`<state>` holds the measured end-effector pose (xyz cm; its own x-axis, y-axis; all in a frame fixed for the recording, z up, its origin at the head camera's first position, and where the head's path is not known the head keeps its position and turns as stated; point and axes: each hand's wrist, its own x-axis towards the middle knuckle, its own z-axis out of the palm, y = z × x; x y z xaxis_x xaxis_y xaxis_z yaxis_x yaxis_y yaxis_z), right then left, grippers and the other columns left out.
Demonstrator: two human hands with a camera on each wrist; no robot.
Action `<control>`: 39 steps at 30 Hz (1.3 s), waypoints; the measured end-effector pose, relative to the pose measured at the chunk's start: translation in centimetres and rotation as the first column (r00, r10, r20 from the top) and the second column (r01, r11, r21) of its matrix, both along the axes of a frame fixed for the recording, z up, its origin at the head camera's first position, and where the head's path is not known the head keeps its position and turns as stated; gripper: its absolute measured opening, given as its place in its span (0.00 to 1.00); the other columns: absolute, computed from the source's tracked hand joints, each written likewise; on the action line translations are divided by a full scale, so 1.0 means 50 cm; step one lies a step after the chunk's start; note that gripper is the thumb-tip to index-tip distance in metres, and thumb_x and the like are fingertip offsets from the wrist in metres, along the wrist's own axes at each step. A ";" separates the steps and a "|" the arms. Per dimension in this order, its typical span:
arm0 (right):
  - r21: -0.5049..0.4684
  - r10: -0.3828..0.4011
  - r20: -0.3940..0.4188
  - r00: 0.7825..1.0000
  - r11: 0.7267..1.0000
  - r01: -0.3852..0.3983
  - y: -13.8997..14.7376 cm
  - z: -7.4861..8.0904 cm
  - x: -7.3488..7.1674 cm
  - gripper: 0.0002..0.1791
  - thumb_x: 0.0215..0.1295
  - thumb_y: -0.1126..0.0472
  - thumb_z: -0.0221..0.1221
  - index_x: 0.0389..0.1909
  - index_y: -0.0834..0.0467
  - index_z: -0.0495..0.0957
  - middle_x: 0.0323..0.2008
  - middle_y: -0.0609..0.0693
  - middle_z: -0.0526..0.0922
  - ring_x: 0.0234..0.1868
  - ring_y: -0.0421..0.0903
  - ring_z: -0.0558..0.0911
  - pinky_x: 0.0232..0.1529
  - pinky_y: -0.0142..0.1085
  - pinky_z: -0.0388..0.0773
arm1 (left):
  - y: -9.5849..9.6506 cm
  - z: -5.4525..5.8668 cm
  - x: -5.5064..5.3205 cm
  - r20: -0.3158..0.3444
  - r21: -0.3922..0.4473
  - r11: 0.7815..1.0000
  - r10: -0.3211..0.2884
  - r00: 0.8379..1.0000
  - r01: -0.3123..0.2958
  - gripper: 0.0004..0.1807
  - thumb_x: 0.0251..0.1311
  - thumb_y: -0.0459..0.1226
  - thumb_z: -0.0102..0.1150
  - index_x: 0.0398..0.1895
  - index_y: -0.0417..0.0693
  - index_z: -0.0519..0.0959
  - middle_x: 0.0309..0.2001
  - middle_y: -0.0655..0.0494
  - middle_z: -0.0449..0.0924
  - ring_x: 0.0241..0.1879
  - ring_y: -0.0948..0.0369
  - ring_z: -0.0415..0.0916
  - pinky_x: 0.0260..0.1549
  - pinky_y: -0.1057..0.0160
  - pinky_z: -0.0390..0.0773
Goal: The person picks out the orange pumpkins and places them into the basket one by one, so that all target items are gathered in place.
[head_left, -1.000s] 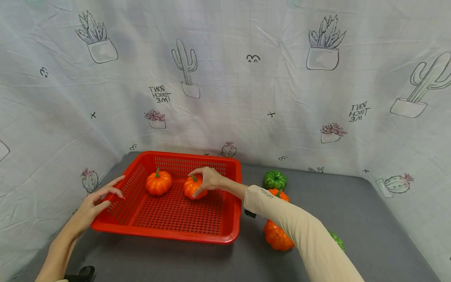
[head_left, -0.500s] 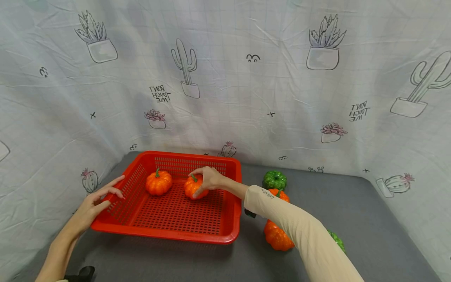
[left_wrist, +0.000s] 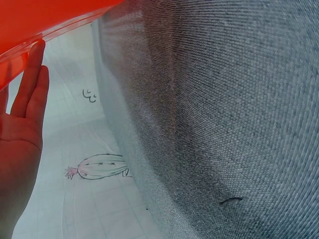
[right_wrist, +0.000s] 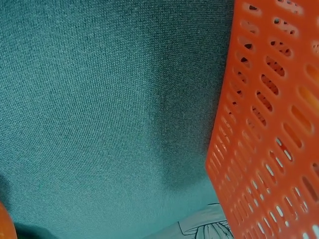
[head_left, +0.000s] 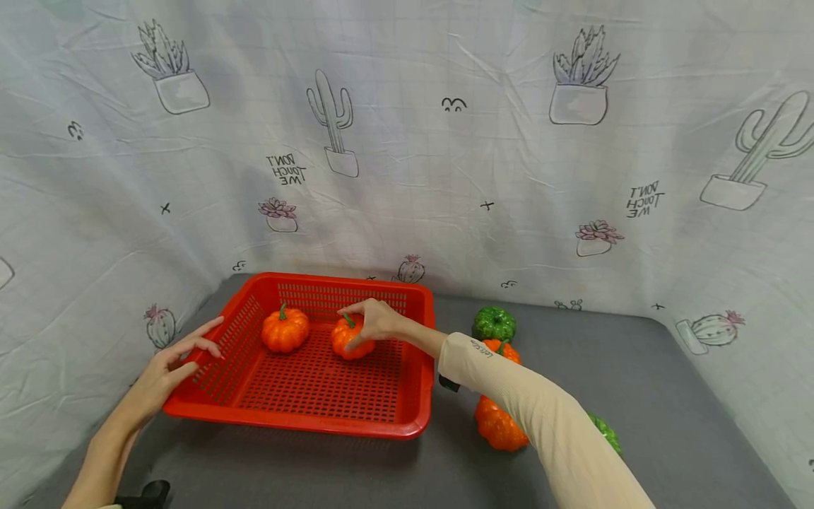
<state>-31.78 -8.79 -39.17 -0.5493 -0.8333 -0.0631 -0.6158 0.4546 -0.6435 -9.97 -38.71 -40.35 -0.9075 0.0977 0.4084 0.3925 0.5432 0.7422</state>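
A red slotted plastic basket (head_left: 318, 426) sits on the grey table. Inside it, my right hand (head_left: 378, 322) grips a small orange pumpkin (head_left: 343, 342) with a green stem, thumb on the near side and fingers on the far side. Another orange pumpkin (head_left: 285, 330) stands in the basket's back left part. At the left rim, my left hand (head_left: 167, 375) touches the basket with its fingers spread. The left wrist view shows fairly straight fingers (left_wrist: 32, 84) against the outside of the rim. Only the basket's slotted side wall (right_wrist: 269, 114) shows in the right wrist view; the right hand itself is out of that view.
Right of the basket lie a green pumpkin (head_left: 494, 324) and two orange pumpkins, one (head_left: 499, 424) nearer and one (head_left: 504, 350) partly behind my right sleeve. Another green piece (head_left: 604, 433) peeks out beyond the sleeve. A cactus-print curtain (head_left: 407, 141) hangs behind the table.
Both hands and the pumpkins stay in place in the basket area. The whole head view has shifted very slightly.
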 end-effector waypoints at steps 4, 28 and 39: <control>-0.014 -0.016 0.032 0.999 1.000 0.017 0.009 0.006 0.000 0.41 0.45 0.58 0.75 0.64 0.54 0.72 0.61 0.52 0.75 0.44 0.41 0.76 0.44 0.30 0.70 | 0.005 -0.003 -0.001 -0.001 0.010 1.000 -0.006 1.000 0.006 0.11 0.66 0.22 0.40 0.43 0.35 0.74 0.72 0.49 0.56 0.69 0.71 0.50 0.50 0.75 0.56; -0.347 -0.055 0.266 0.962 0.926 0.149 0.216 0.106 -0.001 0.32 0.58 0.67 0.65 0.64 0.64 0.68 0.64 0.59 0.71 0.65 0.54 0.69 0.61 0.48 0.65 | -0.007 -0.010 -0.021 0.006 0.001 1.000 -0.014 1.000 0.014 0.12 0.66 0.22 0.41 0.44 0.36 0.75 0.71 0.59 0.57 0.66 0.72 0.52 0.42 0.71 0.63; -0.400 -0.054 0.327 0.944 0.896 0.190 0.392 0.100 0.064 0.31 0.60 0.66 0.64 0.64 0.65 0.68 0.64 0.58 0.70 0.66 0.53 0.67 0.63 0.48 0.62 | -0.017 -0.003 -0.005 0.013 -0.023 0.999 -0.028 1.000 0.028 0.12 0.66 0.21 0.40 0.44 0.34 0.74 0.72 0.60 0.55 0.67 0.72 0.51 0.40 0.73 0.65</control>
